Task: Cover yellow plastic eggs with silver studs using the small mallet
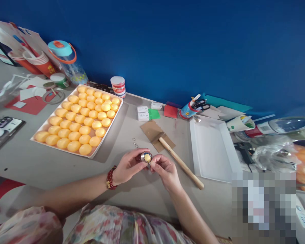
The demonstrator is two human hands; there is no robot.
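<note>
In the head view, the left hand holds a small shiny round piece between thumb and curled fingers, just above the near middle of the grey table. The right hand meets it from the right, thumb and forefinger drawn together in a pinch at its edge; whether they grip the piece itself or some tiny part is too small to tell. The step in hand looks like fine fingertip work on this piece. As I judge it, the next move calls for a steady left hold and light, exact pressure from the right fingertips.

The piece gleams like polished metal, with a matte, pale yellow round patch facing up. Just beyond the left hand lie a few tiny, glinting bits. To the right, a smooth wooden rod slants from flat brown cardboard toward the near side. Farther right sits a shallow white tray with straight walls. On the left, glossy, rounded yellow-orange balls stand in rows inside a low white-rimmed box. A dark red beaded bracelet circles the left wrist.
</note>
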